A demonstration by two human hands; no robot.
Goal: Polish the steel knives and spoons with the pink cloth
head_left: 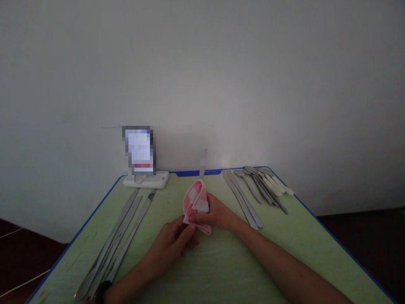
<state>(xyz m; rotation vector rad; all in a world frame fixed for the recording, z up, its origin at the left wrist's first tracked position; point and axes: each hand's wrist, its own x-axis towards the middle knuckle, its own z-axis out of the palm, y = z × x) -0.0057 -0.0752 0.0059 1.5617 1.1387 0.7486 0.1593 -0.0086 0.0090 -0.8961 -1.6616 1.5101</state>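
Observation:
A table knife (203, 164) points upward over the middle of the table, its blade tip rising out of a folded pink-and-white cloth (193, 200). My right hand (212, 215) wraps the cloth around the knife, thumb across the front. Just below, my left hand (179, 238) is closed at the knife's lower end, touching the cloth's bottom edge; the handle itself is hidden by the fingers and cloth.
Several long knives (126, 238) lie on the left of the green table (218, 270). To the right are two more knives (243, 200), a spoon (251, 188) and a heap of cutlery (264, 185), some white-handled. A blurred phone (141, 150) stands on a white base (152, 180) by the wall.

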